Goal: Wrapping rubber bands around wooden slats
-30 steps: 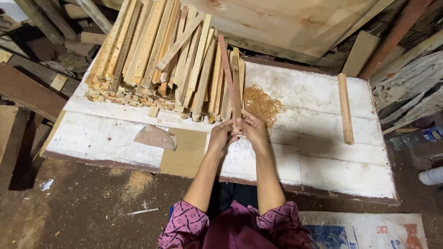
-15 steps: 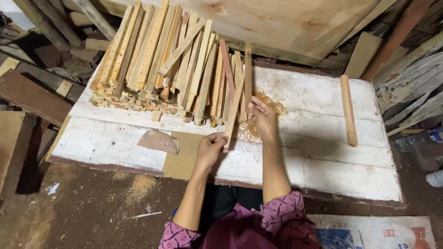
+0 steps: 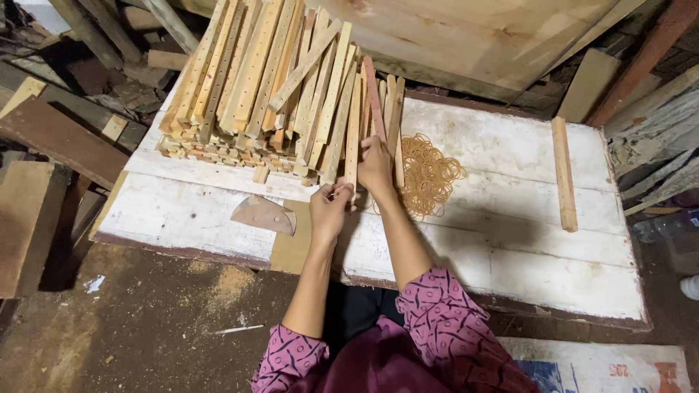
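A stack of wooden slats (image 3: 255, 87) covers the white table's (image 3: 510, 240) left end. The left hand (image 3: 329, 211) pinches one slat's (image 3: 351, 138) near end; the right hand (image 3: 376, 166) grips neighbouring slats (image 3: 386, 109) — rubber bands (image 3: 428, 173) just beside.

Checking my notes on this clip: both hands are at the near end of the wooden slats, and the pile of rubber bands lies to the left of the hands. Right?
Not quite. The head view shows the pile of rubber bands lying to the right of the hands, beside the right hand. The rest holds: the left hand and right hand are both at the near end of the wooden slats.
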